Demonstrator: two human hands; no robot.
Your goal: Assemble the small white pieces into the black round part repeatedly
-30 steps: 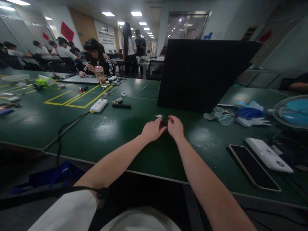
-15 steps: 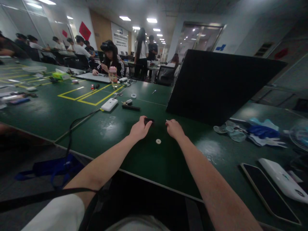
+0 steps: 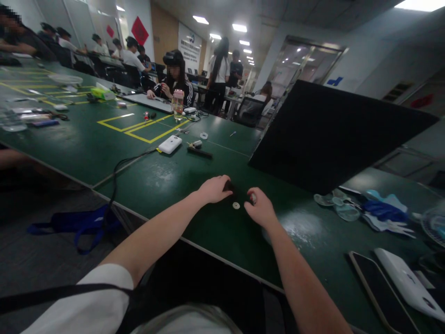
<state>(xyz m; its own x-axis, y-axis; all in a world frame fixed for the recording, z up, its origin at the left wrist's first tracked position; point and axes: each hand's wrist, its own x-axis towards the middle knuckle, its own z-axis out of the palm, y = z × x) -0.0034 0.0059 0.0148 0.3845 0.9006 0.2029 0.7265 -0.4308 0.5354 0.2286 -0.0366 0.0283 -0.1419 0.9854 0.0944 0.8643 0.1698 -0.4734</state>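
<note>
Over the green tabletop, my left hand [image 3: 216, 189] is curled around a small black object [image 3: 227, 186], its thumb and fingers on either side; its kind is unclear. Slightly nearer and to the right, my right hand [image 3: 261, 207] has its fingers bent inward with the thumb towards them. A small pale spot shows at those fingers, too little of it to name. Between the two hands, a small round white disc [image 3: 236, 205] with a dark centre lies flat on the table, touched by neither.
A large black panel [image 3: 333, 134] stands tilted behind my right hand. Beyond my left hand are a dark bar [image 3: 200, 152] and a white device [image 3: 170, 144] with a cable. At right lie gloves [image 3: 385, 211], a phone [image 3: 380, 292] and another white device [image 3: 410, 278]. A co-worker sits opposite.
The camera view has shifted, so the scene sits further right and tilts. My right hand has come nearer and lower beside the disc, turned with its fingers inward. My left hand keeps the black object.
</note>
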